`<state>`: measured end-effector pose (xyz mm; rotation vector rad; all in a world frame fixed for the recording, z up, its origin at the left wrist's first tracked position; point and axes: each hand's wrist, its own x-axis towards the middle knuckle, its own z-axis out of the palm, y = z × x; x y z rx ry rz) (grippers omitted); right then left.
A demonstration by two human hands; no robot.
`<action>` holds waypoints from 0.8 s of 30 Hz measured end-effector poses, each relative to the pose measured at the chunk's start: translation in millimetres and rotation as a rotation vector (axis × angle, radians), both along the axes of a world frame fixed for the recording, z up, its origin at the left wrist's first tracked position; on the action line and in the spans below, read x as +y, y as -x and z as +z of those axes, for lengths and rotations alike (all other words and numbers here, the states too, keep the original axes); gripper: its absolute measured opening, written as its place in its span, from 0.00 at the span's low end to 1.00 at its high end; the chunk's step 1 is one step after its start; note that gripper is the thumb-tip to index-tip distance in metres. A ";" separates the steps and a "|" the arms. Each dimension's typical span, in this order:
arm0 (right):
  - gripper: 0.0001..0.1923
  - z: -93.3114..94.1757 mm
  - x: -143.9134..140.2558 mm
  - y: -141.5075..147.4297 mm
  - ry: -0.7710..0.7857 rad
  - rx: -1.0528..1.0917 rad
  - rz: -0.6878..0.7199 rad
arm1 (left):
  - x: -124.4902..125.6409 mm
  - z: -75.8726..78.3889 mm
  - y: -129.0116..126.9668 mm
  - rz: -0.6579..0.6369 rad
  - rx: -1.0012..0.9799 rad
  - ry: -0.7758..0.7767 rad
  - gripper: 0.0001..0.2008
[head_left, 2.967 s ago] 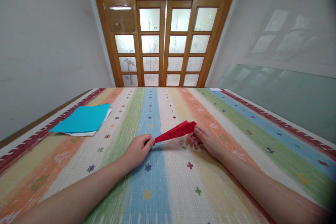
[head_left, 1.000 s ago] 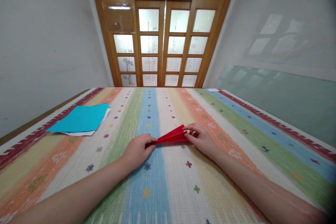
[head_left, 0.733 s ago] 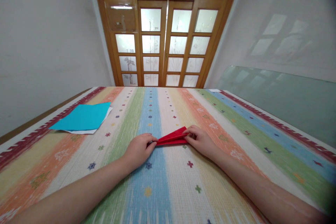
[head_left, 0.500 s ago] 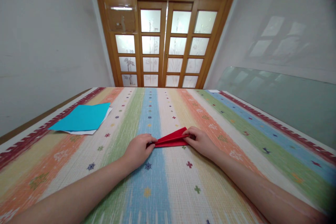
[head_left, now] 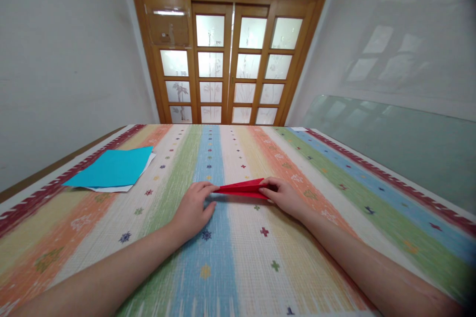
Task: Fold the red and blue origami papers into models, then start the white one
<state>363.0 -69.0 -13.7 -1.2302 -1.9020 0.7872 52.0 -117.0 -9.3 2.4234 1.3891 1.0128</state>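
A folded piece of red paper (head_left: 241,189), long and narrow with a pointed left end, is held over the striped tablecloth in the middle. My right hand (head_left: 285,197) pinches its wider right end between thumb and fingers. At the pointed end, the fingertips of my left hand (head_left: 194,210) touch the tip, while the thumb stands apart below it. The paper's layers lie close together, its lower edge slightly raised off the cloth on the left.
A stack of paper sheets, blue on top (head_left: 111,167) with white beneath, lies on the left of the table. A small white piece (head_left: 298,129) is at the far edge. A glass panel (head_left: 390,143) leans along the right wall; wooden doors (head_left: 230,59) stand beyond.
My left thumb has come away from the paper's pointed end. The red paper has tipped up and looks narrower, its pointed end raised a little. My right hand keeps its pinch.
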 end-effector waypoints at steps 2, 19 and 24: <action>0.09 -0.8 1.8 -1.2 0.037 0.073 -0.026 | -2.8 2.1 -0.7 0.031 0.048 -0.100 0.21; 0.18 -19.9 10.5 -7.5 -0.066 0.133 -0.305 | -20.6 -3.0 -14.8 -0.157 0.429 0.027 0.21; 0.18 -21.5 32.9 -41.1 -0.177 -0.029 -0.404 | -21.3 -1.9 -15.3 -0.122 0.413 0.082 0.20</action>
